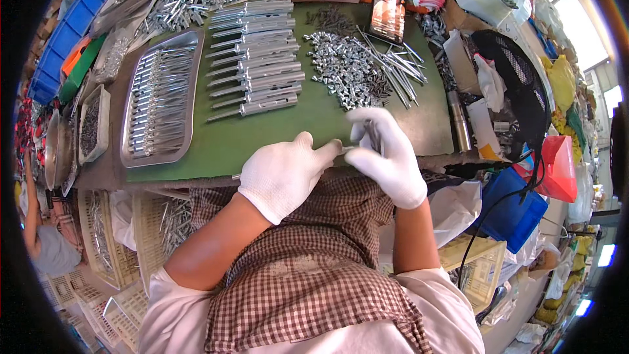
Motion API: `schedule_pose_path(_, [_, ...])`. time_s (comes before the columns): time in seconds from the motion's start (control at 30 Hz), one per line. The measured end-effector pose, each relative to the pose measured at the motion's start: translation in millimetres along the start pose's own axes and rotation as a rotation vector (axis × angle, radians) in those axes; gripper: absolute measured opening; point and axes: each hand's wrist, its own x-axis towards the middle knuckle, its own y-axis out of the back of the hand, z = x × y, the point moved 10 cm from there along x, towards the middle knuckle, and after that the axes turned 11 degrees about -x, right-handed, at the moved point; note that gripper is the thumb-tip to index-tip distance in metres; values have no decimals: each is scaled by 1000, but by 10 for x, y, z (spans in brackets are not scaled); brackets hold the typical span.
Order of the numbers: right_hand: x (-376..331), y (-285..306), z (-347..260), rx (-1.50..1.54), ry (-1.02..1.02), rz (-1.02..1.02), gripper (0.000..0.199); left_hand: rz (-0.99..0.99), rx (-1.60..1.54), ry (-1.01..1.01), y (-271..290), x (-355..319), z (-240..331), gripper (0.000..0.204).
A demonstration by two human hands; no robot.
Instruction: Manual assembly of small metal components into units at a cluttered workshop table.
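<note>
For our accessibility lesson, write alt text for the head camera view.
Two white-gloved hands, left hand and right hand, meet over a green mat, pinching a small metal part that is mostly hidden. Behind lie rows of silver metal sleeve bolts, a heap of small silver fittings and a steel tray of rods.

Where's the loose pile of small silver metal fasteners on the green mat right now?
In the head view, the pile of small silver fasteners lies on the green mat, right of centre, between the rows of assembled silver bolts and a bundle of thin metal rods, just beyond the right hand.
</note>
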Motion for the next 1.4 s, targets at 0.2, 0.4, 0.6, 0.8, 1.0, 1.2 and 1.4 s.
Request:
schedule_pose_path(0.2, [162, -62, 317, 945, 43, 239, 52, -9, 71, 2, -2, 12, 44, 25])
schedule_pose_path(0.4, [164, -126, 207, 935, 163, 166, 51, 9, 98, -33, 11, -5, 71, 25])
schedule_pose_path(0.6, [98, -109, 240, 686, 123, 280, 52, -26, 95, -54, 64, 50, 120, 23])
schedule_pose_path(0.8, [147, -59, 334, 980, 112, 328, 60, -88, 119, -4, 36, 90, 116, 24])
schedule_pose_path(1.0, [132, -45, 248, 978, 198, 286, 54, -72, 107, -20, 43, 114, 128, 22])
schedule_pose_path(1.2, [70, -73, 257, 487, 102, 401, 59, -56, 94, -36, 60, 103, 120, 15])
schedule_pose_path(1.4, [-1, -10, 310, 552, 78, 373, 44, -97, 263, -148, 88, 163, 375, 9])
